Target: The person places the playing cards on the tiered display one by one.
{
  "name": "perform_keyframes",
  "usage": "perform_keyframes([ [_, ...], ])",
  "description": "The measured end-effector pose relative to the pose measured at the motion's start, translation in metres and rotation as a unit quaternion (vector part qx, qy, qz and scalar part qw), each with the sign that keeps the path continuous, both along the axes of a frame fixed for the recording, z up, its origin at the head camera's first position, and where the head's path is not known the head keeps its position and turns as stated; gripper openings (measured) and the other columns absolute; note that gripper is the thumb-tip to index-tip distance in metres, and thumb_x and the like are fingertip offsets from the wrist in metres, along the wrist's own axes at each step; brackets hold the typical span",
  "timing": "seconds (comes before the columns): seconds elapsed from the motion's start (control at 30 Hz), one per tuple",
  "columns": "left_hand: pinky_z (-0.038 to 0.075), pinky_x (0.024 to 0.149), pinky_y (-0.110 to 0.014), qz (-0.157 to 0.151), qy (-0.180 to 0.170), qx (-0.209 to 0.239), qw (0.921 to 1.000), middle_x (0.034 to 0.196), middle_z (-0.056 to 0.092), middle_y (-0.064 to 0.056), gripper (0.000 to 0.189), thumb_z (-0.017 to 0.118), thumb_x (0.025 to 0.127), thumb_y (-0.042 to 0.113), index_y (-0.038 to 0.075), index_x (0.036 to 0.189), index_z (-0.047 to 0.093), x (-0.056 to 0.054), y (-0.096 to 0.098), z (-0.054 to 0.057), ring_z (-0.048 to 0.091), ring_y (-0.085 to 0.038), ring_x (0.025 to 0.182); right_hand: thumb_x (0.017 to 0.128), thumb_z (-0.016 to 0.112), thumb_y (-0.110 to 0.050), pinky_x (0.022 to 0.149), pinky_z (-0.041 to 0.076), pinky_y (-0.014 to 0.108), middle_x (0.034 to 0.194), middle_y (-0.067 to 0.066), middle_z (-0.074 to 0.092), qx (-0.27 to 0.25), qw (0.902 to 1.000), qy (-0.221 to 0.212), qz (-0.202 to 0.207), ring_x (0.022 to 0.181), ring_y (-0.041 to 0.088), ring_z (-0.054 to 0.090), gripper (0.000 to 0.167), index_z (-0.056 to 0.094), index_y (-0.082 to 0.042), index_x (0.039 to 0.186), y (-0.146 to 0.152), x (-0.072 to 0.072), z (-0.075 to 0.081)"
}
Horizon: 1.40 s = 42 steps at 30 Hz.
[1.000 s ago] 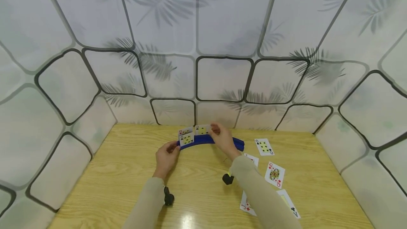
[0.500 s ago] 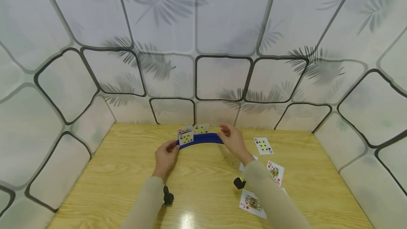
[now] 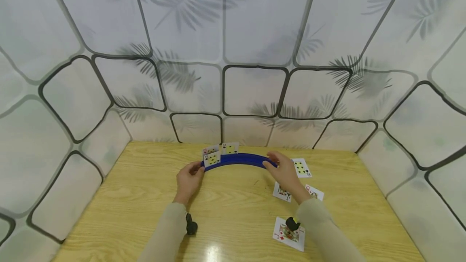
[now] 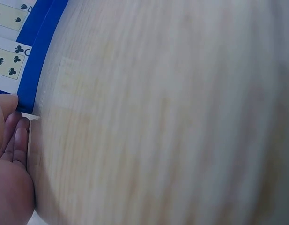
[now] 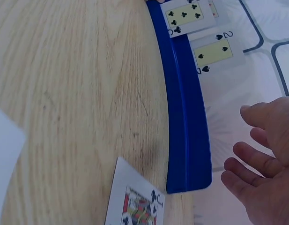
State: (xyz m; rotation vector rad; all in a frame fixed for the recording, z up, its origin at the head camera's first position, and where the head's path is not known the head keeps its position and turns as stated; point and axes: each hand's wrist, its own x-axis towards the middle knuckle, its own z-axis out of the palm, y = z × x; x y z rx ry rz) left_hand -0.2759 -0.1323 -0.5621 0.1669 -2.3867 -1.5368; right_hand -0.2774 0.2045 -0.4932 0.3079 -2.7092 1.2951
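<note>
A curved blue playing-card holder [image 3: 240, 159] lies across the far part of the table. At its left end a front club card [image 3: 212, 158] stands, with a red-pipped card [image 3: 210, 149] partly hidden behind it. Just to their right, the two of spades [image 5: 213, 54] stands in the rear slot. My left hand [image 3: 189, 181] grips the holder's left tip, with the thumb at the end of the rail in the left wrist view. By the opposite end, my right hand [image 3: 285, 173] has its fingers spread and holds nothing; the right wrist view shows a gap between fingertips and rail.
On the right lie a black-pipped card [image 3: 301, 167], the jack of clubs [image 3: 282, 192], a red queen card [image 3: 315, 192] and the jack of diamonds [image 3: 288, 234]. My right forearm covers part of that area. A patterned wall [image 3: 255, 92] rises behind the table [image 3: 233, 213].
My right hand has left the two of spades and slid rightward along the holder to its far right end. The left hand stays put. My right sleeve now hides the ace card.
</note>
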Motion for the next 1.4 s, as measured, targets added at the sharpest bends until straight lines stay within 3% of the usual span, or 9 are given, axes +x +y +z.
perform_keyframes([
  [0.33, 0.060, 0.089, -0.040, 0.001, -0.001, -0.006, 1.0000, 0.115, 0.077, -0.019, 0.027, 0.073, 0.099, 0.011, -0.001, 0.124, 0.075, 0.000, -0.001, 0.000, 0.073, -0.032, 0.101, 0.104, 0.069, -0.029, 0.111, 0.049, 0.060, 0.144, 0.022, 0.063, 0.052, 0.9986, -0.007, 0.005, 0.133, 0.042, 0.059, 0.052, 0.058, 0.000, 0.146, 0.026, 0.022, -0.006],
  [0.6, 0.058, 0.093, -0.043, 0.002, -0.006, -0.001, 1.0000, 0.117, 0.077, -0.019, 0.028, 0.073, 0.099, 0.011, 0.000, 0.125, 0.075, 0.001, -0.002, 0.001, 0.072, -0.032, 0.104, 0.102, 0.071, -0.031, 0.103, 0.051, 0.063, 0.143, 0.024, 0.062, 0.093, 0.9957, 0.005, -0.001, 0.129, 0.045, 0.058, 0.055, 0.058, 0.000, 0.145, 0.043, 0.034, -0.012],
  [0.9, 0.058, 0.089, -0.034, 0.003, -0.004, 0.001, 1.0000, 0.116, 0.077, -0.018, 0.027, 0.074, 0.098, 0.010, 0.000, 0.123, 0.075, 0.000, -0.001, 0.000, 0.072, -0.030, 0.102, 0.099, 0.075, -0.036, 0.111, 0.041, 0.071, 0.150, 0.032, 0.053, 0.134, 0.9904, -0.033, -0.012, 0.138, 0.054, 0.049, 0.064, 0.056, 0.002, 0.146, 0.059, 0.050, -0.018],
  [1.1, 0.058, 0.086, -0.032, 0.002, 0.001, 0.002, 1.0000, 0.114, 0.077, -0.019, 0.025, 0.073, 0.098, 0.007, -0.001, 0.122, 0.075, 0.001, 0.001, -0.001, 0.072, -0.030, 0.100, 0.096, 0.077, -0.042, 0.108, 0.044, 0.072, 0.147, 0.033, 0.053, 0.163, 0.9863, -0.020, -0.015, 0.135, 0.055, 0.051, 0.069, 0.057, 0.003, 0.145, 0.070, 0.063, -0.023],
  [1.4, 0.058, 0.087, -0.034, 0.006, 0.004, -0.004, 1.0000, 0.113, 0.077, -0.020, 0.025, 0.073, 0.098, 0.006, -0.002, 0.121, 0.076, 0.001, 0.001, 0.000, 0.073, -0.031, 0.100, 0.091, 0.081, -0.047, 0.107, 0.045, 0.071, 0.149, 0.035, 0.049, 0.191, 0.9805, -0.037, -0.024, 0.135, 0.057, 0.048, 0.078, 0.057, 0.004, 0.145, 0.080, 0.064, -0.032],
])
